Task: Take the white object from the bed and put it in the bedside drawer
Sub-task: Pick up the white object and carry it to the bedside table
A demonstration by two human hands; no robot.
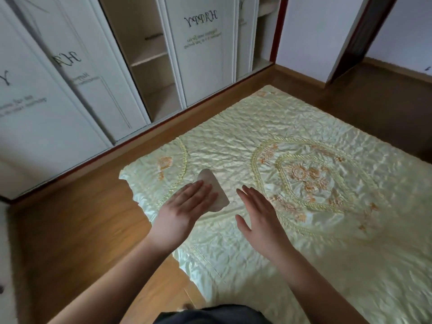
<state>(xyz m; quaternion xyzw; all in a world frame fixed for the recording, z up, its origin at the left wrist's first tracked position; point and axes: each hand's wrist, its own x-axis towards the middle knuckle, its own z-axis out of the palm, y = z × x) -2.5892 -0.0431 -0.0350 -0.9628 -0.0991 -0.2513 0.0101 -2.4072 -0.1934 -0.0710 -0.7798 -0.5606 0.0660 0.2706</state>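
Right now the person's left hand (187, 206) is lying flat, fingers straight and together, palm down over the near part of a flat, pale white object with rounded corners (216, 190); whether it is gripping it I cannot tell. The object is resting on the quilted pale green satin bedspread with gold embroidery (304, 242), poking out beyond the fingertips. Just beside it, the right hand (259, 213) is hovering open, fingers spread, holding nothing. Beyond both hands, white wardrobe doors (201, 54) are standing.
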